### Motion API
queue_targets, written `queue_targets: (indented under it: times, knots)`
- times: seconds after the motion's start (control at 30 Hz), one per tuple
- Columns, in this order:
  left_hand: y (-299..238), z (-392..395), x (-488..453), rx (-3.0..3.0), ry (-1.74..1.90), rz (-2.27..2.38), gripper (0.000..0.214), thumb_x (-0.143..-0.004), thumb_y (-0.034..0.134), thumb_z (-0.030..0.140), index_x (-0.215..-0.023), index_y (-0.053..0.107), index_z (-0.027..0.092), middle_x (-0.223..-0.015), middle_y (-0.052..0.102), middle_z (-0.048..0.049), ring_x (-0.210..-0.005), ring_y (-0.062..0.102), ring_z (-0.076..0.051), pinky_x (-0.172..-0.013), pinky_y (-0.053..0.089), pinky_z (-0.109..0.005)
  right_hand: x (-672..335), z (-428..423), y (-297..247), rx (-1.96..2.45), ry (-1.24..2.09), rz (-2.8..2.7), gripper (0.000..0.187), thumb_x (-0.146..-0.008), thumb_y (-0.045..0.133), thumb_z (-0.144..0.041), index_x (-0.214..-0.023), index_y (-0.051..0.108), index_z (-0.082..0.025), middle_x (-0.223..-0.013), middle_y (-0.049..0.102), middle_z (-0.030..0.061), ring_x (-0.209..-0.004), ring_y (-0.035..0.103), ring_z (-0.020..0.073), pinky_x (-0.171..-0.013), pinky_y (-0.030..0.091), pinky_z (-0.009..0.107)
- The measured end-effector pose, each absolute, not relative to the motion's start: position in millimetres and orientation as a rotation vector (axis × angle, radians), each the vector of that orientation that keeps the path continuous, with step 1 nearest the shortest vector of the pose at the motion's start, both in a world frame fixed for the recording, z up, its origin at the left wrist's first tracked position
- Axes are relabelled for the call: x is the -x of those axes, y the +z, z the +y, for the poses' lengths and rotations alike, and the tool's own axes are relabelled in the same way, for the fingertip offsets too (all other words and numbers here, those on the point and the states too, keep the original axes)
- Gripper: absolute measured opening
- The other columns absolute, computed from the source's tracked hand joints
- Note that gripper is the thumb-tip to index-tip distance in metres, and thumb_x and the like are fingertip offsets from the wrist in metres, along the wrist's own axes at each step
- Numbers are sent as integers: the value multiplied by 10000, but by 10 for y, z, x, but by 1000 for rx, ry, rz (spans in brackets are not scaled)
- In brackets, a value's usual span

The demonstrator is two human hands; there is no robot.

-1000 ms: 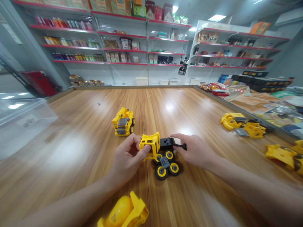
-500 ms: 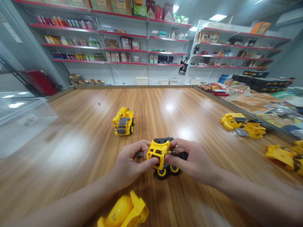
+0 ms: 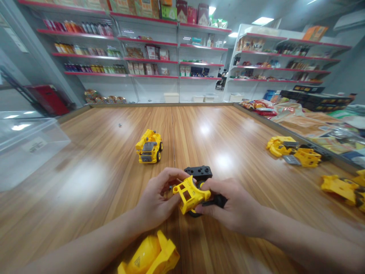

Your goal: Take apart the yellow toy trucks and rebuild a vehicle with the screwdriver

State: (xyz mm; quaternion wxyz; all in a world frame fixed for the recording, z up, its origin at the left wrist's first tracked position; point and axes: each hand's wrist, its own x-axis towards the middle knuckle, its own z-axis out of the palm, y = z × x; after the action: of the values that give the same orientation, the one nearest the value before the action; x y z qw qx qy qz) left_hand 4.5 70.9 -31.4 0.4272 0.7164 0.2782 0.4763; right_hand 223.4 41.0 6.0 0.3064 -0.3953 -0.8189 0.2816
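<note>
My left hand point(image 3: 158, 198) grips a yellow toy truck cab point(image 3: 189, 194) with square window openings, now tilted over. My right hand point(image 3: 234, 203) has its fingers at the cab's right edge and also holds a black screwdriver point(image 3: 219, 201), its tip hidden. Behind and below the cab is a black toy truck chassis point(image 3: 201, 172), with its wheels mostly covered by the cab and my fingers. Close to my left forearm lies a yellow mixer drum part point(image 3: 149, 253). Farther off stands an assembled yellow toy truck point(image 3: 149, 146).
Yellow toy vehicle parts point(image 3: 293, 151) lie at the right, with another yellow toy piece point(image 3: 340, 188) nearer. A clear plastic bin point(image 3: 31, 148) is at the left edge. Packaged goods point(image 3: 296, 114) lie beyond the table's right rim. Stocked shelves point(image 3: 148, 60) line the back.
The cab has been turned and tipped in my fingers, its window side now facing up and left. More of the chassis's flat black top shows behind it. My right hand has shifted slightly lower.
</note>
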Motion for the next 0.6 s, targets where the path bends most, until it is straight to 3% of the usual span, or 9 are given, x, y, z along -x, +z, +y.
queue_targets:
  times: [0.17,0.33,0.6]
  knots:
    - [-271,732,-24,-1869,1168,752,238,-871,619,168,-1102,645,220,-1036,692,-69,-917,674,-193,-799,542,-280,-2256,441,56,1034,709,-2171,210,-820,713,-375,-871,619,-194,-678,558,-48,-576,474,87,-551,365,208]
    - [-231,740,-43,-1886,1200,680,242,-842,641,120,-1068,644,207,-1012,666,-64,-910,645,-189,-790,521,-279,-2272,459,54,919,712,-2124,286,-816,724,-372,-1014,640,-185,-707,605,-35,-574,511,83,-552,395,196]
    - [-246,745,-40,-1878,1216,657,273,-841,633,106,-1091,619,216,-1018,640,-64,-907,629,-186,-779,510,-275,-2282,451,15,819,1063,-1987,239,-961,516,-309,-1109,640,-168,-658,621,-14,-548,585,95,-539,460,193]
